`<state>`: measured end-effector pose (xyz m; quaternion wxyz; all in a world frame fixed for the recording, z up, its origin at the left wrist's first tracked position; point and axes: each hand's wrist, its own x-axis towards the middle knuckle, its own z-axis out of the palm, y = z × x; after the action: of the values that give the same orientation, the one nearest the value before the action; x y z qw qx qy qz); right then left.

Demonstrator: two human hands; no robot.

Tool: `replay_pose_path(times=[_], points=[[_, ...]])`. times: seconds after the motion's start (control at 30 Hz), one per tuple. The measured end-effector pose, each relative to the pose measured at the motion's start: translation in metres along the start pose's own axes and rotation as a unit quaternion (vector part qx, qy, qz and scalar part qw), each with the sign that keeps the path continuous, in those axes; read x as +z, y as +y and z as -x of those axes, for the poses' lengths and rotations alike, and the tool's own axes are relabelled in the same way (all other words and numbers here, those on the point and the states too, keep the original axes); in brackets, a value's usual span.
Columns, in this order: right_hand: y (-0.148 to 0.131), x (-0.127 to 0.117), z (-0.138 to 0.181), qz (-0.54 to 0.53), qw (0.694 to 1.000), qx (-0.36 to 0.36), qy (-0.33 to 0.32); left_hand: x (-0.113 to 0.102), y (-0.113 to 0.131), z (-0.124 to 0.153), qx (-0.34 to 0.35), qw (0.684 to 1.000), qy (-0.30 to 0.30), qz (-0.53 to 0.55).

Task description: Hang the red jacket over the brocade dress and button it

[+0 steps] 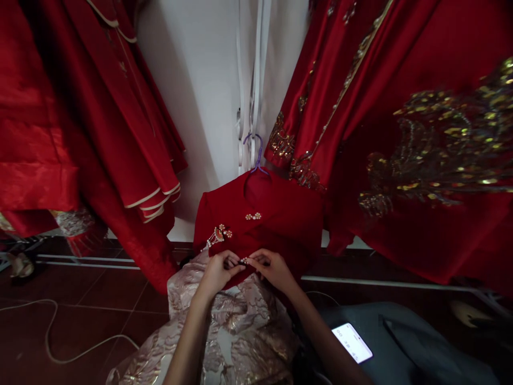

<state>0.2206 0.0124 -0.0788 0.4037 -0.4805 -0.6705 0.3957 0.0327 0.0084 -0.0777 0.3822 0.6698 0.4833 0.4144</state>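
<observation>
A red jacket hangs in front of me on a purple hanger. Near its neck sits a beaded clasp, and a larger beaded brooch with hanging strands is on its left side. At the lower front, my left hand and my right hand meet, pinching a small beaded clasp between their fingertips. The fingers of both hands are closed and partly cover the clasp. Below the hands, a pale pink shiny fabric with gold pattern lies spread under the jacket's hem.
Red garments with cream piping hang at left; sequined red garments hang at right. White straps run down the wall to the hanger. A lit phone rests on a grey seat. A white cable curves across the tiled floor.
</observation>
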Motion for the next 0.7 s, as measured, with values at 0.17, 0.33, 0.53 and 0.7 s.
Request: replay_pose_path(times=[0.17,0.33,0.53,0.7], points=[[0.005,0.001,-0.001,-0.022,1.000,0.011,-0.005,0.015,-0.005,0.004,-0.005,0.996,0.088,0.034],[0.005,0.003,-0.001,-0.026,1.000,0.012,-0.002,0.022,-0.009,0.005,-0.014,0.991,0.106,0.079],[-0.012,-0.018,0.002,-0.090,0.992,0.063,-0.062,0.009,-0.003,-0.015,-0.073,0.956,0.132,0.251],[-0.029,-0.034,0.007,-0.096,0.986,0.087,-0.102,0.004,0.000,-0.040,-0.125,0.902,0.232,0.343]])
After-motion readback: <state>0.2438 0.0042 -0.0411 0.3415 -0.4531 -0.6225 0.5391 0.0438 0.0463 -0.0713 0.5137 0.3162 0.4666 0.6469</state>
